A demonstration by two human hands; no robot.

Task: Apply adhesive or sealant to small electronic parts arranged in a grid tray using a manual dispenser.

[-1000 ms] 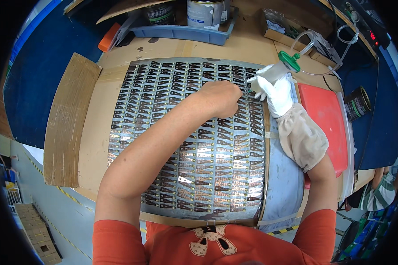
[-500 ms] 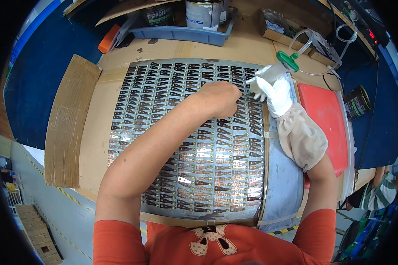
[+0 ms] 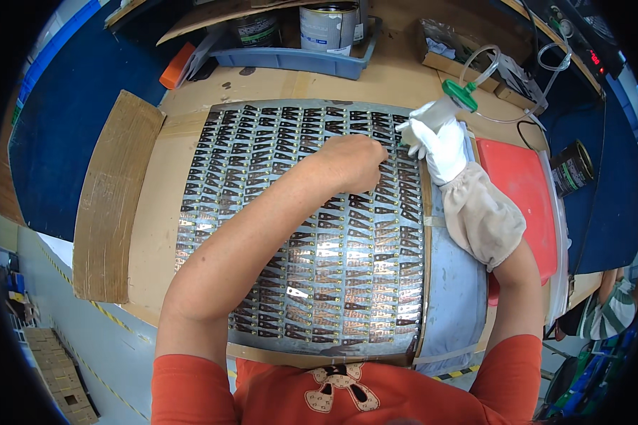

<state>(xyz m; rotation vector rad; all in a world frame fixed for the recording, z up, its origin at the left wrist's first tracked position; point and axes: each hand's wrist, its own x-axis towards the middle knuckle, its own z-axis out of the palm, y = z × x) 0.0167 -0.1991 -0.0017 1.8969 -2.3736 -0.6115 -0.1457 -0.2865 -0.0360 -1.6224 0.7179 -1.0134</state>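
Observation:
My bare left hand (image 3: 359, 163) is closed over the upper right part of a grey metal plate (image 3: 290, 345). Its fingertips are curled together, and what they pinch, if anything, is hidden. Rows of small dark wedge-shaped metal pieces (image 3: 358, 275), many with a yellowish dot at one end, cover the plate. In a white glove and beige sleeve, my right hand (image 3: 438, 150) grips a clear dispensing syringe (image 3: 443, 110). Its green cap (image 3: 460, 94) points up and away, with a clear tube attached. The syringe's tip is near my left fingertips, at the plate's right edge.
A red flat lid or tray (image 3: 516, 202) lies right of the plate, beyond a blue-grey strip (image 3: 455, 276). Cardboard (image 3: 115, 202) stands at left. Behind are a blue tray (image 3: 283, 59) with cans, a parts box (image 3: 452, 60) and a dark can (image 3: 571, 167).
The view has shifted slightly, so the plate and bench sit a little lower. Both hands keep nearly the same places at the plate's upper right, and the syringe stays in my right hand.

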